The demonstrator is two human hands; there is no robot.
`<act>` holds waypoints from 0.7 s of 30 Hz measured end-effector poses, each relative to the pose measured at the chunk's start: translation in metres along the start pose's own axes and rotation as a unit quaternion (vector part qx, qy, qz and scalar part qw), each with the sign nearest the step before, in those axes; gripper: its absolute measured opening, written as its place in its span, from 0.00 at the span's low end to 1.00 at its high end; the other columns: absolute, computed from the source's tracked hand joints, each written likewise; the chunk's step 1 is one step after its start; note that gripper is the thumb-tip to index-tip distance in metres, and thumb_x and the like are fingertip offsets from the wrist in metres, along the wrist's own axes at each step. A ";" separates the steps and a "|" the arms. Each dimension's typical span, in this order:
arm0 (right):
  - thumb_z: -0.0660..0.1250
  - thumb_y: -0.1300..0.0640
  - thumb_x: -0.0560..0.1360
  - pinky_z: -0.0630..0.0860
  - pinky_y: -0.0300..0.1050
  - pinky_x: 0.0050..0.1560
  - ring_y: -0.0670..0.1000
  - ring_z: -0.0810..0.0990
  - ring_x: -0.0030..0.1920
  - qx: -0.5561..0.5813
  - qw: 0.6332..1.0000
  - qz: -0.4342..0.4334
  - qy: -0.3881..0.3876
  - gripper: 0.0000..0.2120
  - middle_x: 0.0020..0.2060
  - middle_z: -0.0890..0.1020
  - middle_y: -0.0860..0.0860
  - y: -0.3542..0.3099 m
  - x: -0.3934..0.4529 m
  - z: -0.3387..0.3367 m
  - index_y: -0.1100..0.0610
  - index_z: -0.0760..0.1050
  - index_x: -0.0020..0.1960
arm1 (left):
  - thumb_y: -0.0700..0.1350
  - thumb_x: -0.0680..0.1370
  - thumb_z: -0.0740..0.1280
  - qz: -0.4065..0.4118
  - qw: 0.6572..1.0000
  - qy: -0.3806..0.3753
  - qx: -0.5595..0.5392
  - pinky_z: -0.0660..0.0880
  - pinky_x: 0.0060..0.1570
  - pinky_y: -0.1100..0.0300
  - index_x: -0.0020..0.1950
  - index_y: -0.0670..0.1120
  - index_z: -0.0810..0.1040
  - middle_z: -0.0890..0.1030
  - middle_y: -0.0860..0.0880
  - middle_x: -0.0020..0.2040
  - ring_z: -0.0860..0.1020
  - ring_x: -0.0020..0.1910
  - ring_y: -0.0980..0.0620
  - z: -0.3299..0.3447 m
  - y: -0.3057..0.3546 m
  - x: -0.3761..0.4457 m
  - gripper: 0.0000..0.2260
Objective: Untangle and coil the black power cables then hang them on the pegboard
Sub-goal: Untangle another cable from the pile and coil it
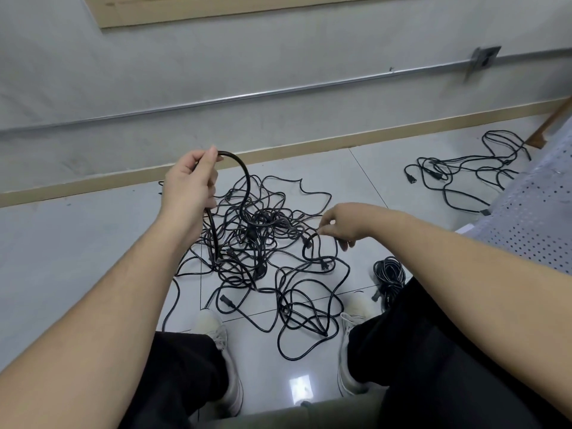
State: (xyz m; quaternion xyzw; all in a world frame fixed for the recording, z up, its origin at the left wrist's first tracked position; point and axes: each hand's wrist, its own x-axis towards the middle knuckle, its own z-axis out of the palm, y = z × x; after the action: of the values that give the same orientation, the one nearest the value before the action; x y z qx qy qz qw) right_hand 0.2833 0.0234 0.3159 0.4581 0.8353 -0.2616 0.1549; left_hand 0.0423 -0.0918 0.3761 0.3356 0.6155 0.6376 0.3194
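Note:
A tangled heap of black power cables (263, 243) lies on the white tiled floor between my feet and the wall. My left hand (190, 184) is raised above the heap's left side and grips a loop of black cable (244, 174) that arcs up over my fingers and drops back into the tangle. My right hand (340, 226) is low over the heap's right side and pinches a thin cable strand between thumb and fingers. A coiled black cable (390, 275) lies on the floor by my right knee.
A second loose bunch of black cables (464, 171) lies at the far right near the skirting. A perforated white pegboard panel (532, 205) leans in from the right edge. A metal conduit (278, 94) runs along the grey wall. My shoes (216, 335) flank the heap.

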 end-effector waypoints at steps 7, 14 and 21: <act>0.70 0.48 0.78 0.73 0.48 0.62 0.56 0.77 0.63 0.007 0.998 0.004 0.061 0.30 0.64 0.80 0.54 -0.007 0.009 0.003 0.45 0.63 0.77 | 0.49 0.84 0.65 0.007 0.997 -0.058 -0.041 0.56 0.24 0.67 0.46 0.51 0.77 0.69 0.54 0.29 0.59 0.25 0.58 0.006 0.010 -0.011 0.08; 0.67 0.44 0.81 0.67 0.46 0.71 0.52 0.75 0.67 0.018 0.986 -0.166 -0.010 0.15 0.66 0.77 0.52 -0.035 0.005 0.017 0.51 0.80 0.63 | 0.48 0.84 0.64 0.012 0.990 -0.111 -0.083 0.52 0.26 0.65 0.44 0.51 0.77 0.69 0.54 0.29 0.58 0.25 0.58 0.007 0.014 -0.017 0.09; 0.70 0.41 0.78 0.68 0.43 0.37 0.47 0.71 0.32 0.107 0.984 -0.135 0.043 0.18 0.31 0.76 0.49 -0.022 0.001 0.005 0.54 0.74 0.39 | 0.46 0.81 0.61 -0.057 0.994 -0.037 0.090 0.61 0.29 0.63 0.42 0.48 0.74 0.71 0.51 0.29 0.64 0.25 0.54 -0.036 0.005 0.013 0.08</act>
State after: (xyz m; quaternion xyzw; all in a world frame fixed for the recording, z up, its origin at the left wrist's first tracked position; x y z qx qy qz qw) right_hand 0.2646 0.0113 0.3175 0.3657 0.8625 -0.3484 0.0318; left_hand 0.0054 -0.1023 0.3813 0.3507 0.6761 0.5476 0.3464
